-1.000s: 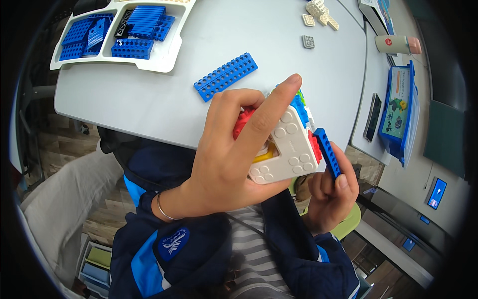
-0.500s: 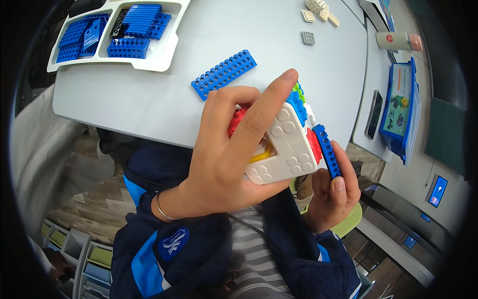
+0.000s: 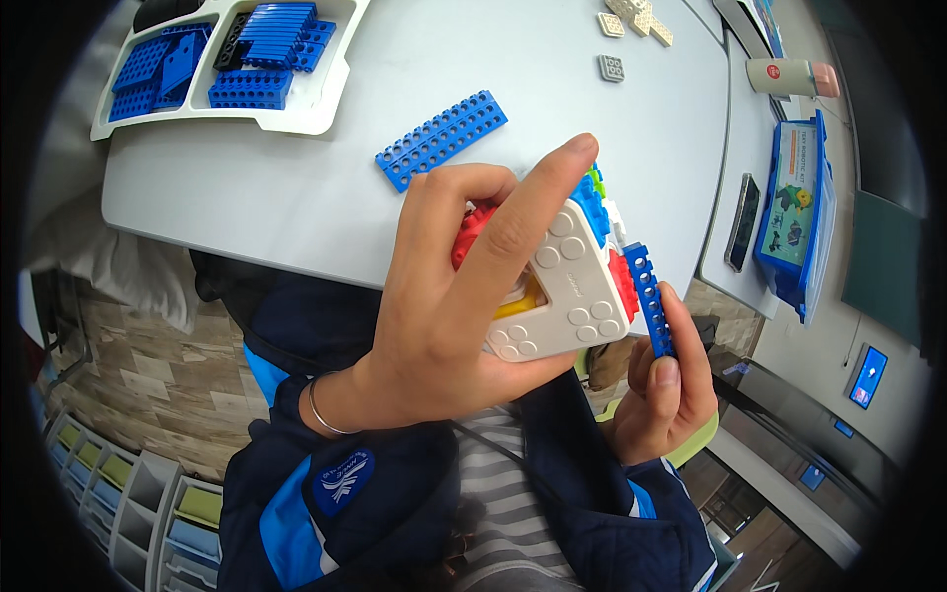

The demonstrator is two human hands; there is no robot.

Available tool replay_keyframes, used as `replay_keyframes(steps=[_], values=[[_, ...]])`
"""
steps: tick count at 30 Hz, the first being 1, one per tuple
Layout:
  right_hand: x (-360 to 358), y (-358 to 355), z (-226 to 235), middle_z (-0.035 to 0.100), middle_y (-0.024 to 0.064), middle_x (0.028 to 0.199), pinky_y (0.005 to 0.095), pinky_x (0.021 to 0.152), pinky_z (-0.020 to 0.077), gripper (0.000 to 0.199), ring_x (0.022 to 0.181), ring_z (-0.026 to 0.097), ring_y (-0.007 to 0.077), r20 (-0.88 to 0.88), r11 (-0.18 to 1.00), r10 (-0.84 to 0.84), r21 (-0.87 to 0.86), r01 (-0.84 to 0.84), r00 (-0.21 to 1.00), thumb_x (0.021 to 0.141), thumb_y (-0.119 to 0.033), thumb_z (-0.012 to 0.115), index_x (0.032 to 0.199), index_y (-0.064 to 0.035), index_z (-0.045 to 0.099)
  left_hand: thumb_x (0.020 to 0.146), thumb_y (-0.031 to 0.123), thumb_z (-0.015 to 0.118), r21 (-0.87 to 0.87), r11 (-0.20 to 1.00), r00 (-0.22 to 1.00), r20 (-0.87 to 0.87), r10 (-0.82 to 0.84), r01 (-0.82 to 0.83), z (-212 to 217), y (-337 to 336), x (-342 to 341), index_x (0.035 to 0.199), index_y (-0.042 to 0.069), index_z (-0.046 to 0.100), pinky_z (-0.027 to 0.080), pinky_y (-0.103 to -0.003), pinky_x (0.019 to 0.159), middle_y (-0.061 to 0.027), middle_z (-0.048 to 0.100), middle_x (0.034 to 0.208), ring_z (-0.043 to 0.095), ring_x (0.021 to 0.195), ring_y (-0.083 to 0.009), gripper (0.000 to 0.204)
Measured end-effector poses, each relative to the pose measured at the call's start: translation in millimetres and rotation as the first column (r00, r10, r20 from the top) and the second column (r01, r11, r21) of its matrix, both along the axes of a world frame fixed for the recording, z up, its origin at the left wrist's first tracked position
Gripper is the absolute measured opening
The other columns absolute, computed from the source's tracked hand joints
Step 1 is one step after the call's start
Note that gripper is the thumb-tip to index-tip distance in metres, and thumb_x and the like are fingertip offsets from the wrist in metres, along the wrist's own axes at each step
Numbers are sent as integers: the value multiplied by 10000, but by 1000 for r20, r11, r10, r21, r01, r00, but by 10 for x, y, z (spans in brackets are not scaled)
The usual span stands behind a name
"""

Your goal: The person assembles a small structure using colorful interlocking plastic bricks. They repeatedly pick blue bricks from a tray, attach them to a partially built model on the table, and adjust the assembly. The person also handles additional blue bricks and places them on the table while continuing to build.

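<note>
My left hand (image 3: 444,286) is wrapped round a white block model (image 3: 577,281), held above the near edge of the table. Red, blue, yellow and green parts show at its sides, and the hand hides much of it. A red toothed piece (image 3: 623,284) sits on its right side. Between thumb and fingers, my right hand (image 3: 666,395) pinches the lower end of a blue beam with holes (image 3: 649,301). That beam stands upright close against the red piece; whether it is joined cannot be made out. A blue block plate with holes (image 3: 441,138) lies on the table beyond my left hand.
A white divided tray (image 3: 296,120) with blue and black blocks stands at the far left of the table (image 3: 227,197). Beige pieces (image 3: 641,20) and a grey block (image 3: 611,68) lie at the back. On the right are a bottle (image 3: 789,77), a phone (image 3: 742,222) and a blue box (image 3: 789,207).
My hands hold nearly the same pose, with the blue beam still against the model's right side. The pale blurred cloth at the left has shifted, uncovering more floor and the drawers.
</note>
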State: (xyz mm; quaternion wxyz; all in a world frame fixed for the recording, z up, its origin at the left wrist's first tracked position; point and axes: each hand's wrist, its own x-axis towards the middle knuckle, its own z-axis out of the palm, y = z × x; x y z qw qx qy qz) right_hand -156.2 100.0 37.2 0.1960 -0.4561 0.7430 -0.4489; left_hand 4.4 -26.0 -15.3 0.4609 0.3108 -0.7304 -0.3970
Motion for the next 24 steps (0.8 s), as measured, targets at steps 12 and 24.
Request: replay_keyframes(steps=[12, 24], values=[[-18, -42, 90, 565, 21, 722, 246, 547, 308, 556, 564, 428, 69, 323, 999, -2, 37, -11, 946, 986, -282, 561, 1326, 158, 588, 519, 26, 881, 25, 1000, 1000, -19, -8, 8, -21, 17, -29, 1457, -45, 482, 511, -357, 909, -185, 570, 1429, 574, 1119, -300, 1022], [-29, -119, 33, 437, -47, 635, 250, 512, 247, 724, 520, 344, 49, 577, 997, -76, 70, 43, 813, 955, -413, 616, 1342, 194, 541, 522, 27, 876, 15, 1000, 1000, 12, 5, -5, -16, 20, -27, 1458, -46, 486, 506, -347, 895, -178, 574, 1409, 573, 1099, -283, 1016]])
